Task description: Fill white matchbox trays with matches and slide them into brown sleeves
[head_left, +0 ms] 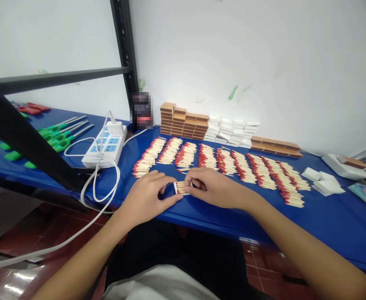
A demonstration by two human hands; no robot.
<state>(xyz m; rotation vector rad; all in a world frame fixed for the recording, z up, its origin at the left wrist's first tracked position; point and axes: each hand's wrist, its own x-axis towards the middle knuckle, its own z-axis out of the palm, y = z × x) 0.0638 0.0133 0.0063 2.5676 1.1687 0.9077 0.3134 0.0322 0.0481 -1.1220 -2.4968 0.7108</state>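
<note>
Red-tipped wooden matches line a small white tray, gripped by left hand; right hand, hold unclear. Loose match piles remain outside.

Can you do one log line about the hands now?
left hand: holding matchbox tray | right hand: at matches inside tray | beyond: match piles, stacked brown matchboxes, stacked white trays

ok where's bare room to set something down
Front right: bare blue tabletop between the right forearm and the loose white matchbox trays. A narrower patch separates the power strip from the leftmost matchstick pile. Crowded: the middle, under matchstick piles, and behind them, along stacked brown matchboxes.
</note>
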